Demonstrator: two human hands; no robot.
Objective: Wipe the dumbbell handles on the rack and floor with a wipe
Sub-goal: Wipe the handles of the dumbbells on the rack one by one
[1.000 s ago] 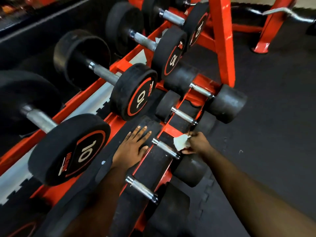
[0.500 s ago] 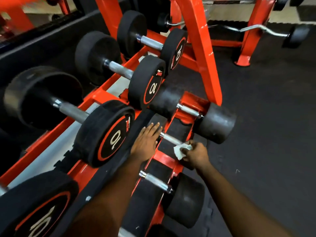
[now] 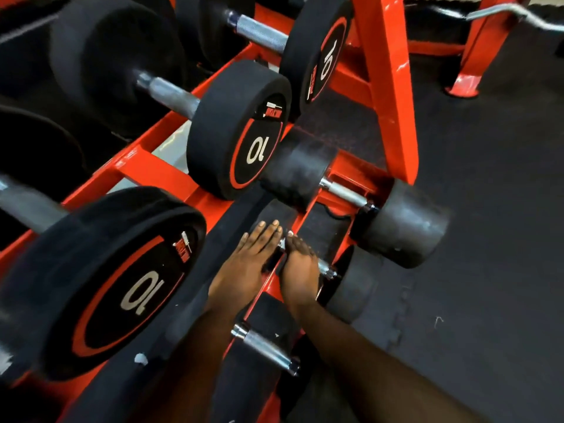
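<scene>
Chrome handle (image 3: 327, 271) of a small dumbbell (image 3: 351, 288), lower tier of the red rack (image 3: 385, 87). It is mostly covered by the right hand (image 3: 297, 267). Its fingers (image 3: 293, 243) are bent over the bar and closed round it. Wipe not visible, presumably trapped between palm and metal. Only the collar at the floor-side end and a sliver by the inner head show.

Left hand (image 3: 248, 261) lies flat on the inner rubber head, fingers straight, holding nothing. Judged purpose: it pins the dumbbell so it neither rolls nor slides in its cradle while the other hand rubs along the bar.

Orientation: the handle's long axis runs crosswise to the rack rails and roughly level. The inner head points toward the upper tier of 10s (image 3: 241, 141). The outer head overhangs toward the floor (image 3: 488, 239). The near neighbour (image 3: 265, 346) and far neighbour (image 3: 345, 193) lie parallel to it, their handles bare.

Step judged: mid-wipe on this one handle, others on both tiers remaining.
</scene>
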